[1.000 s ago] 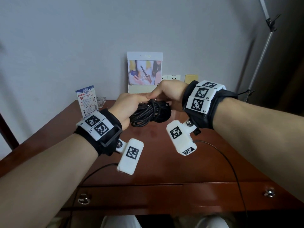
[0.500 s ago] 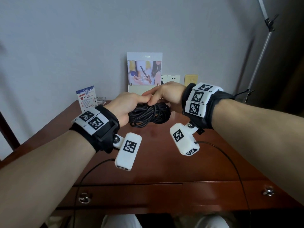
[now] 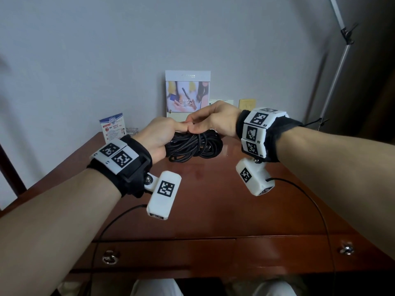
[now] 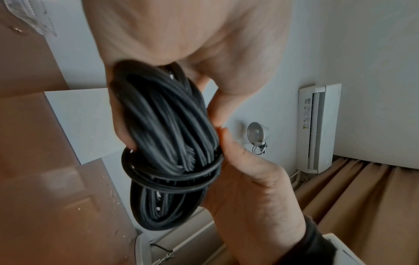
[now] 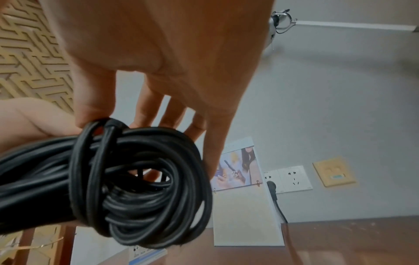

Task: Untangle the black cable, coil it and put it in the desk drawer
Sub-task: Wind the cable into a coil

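The black cable (image 3: pixel 193 147) is a bundled coil held a little above the brown desk (image 3: pixel 213 210), toward its back. My left hand (image 3: pixel 162 134) grips the coil's left end in a fist; in the left wrist view its fingers (image 4: pixel 120 125) and thumb curl round the strands (image 4: pixel 167 129). My right hand (image 3: pixel 205 122) comes over the top of the bundle beside the left thumb. In the right wrist view its thumb (image 5: pixel 95 100) presses on a strand wrapped crosswise round the coil (image 5: pixel 136 188), with the fingers behind the bundle. Both desk drawers, with ring pulls (image 3: pixel 110 257) (image 3: pixel 346 249), are closed.
A standing picture card (image 3: pixel 187 92) leans on the wall behind the hands, with wall sockets (image 3: pixel 222 102) beside it. A small printed sign (image 3: pixel 112 127) and a glass dish (image 3: pixel 131 131) sit at the back left. A metal stand pole (image 3: pixel 339 60) rises at the right.
My right hand has shifted left over the top of the bundle until its fingertips meet the left thumb. The coil stays in the left hand's grip above the desk.
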